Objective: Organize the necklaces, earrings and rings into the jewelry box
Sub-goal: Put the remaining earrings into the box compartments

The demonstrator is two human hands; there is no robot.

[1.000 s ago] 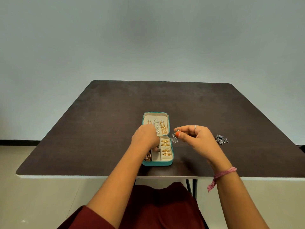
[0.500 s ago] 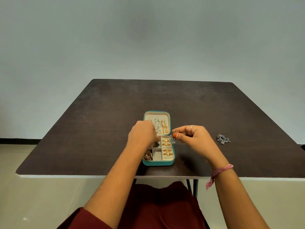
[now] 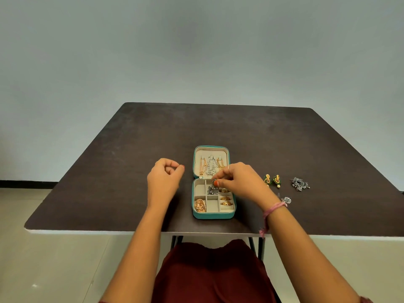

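bare table (image 3: 131, 171) left of jewelry box (image 3: 213, 216)

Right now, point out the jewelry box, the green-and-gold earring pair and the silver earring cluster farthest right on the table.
jewelry box (image 3: 213, 215): head view, teal front wall.
green-and-gold earring pair (image 3: 272, 180): head view, between the two earrings' bodies.
silver earring cluster (image 3: 300, 183): head view, middle of the cluster.
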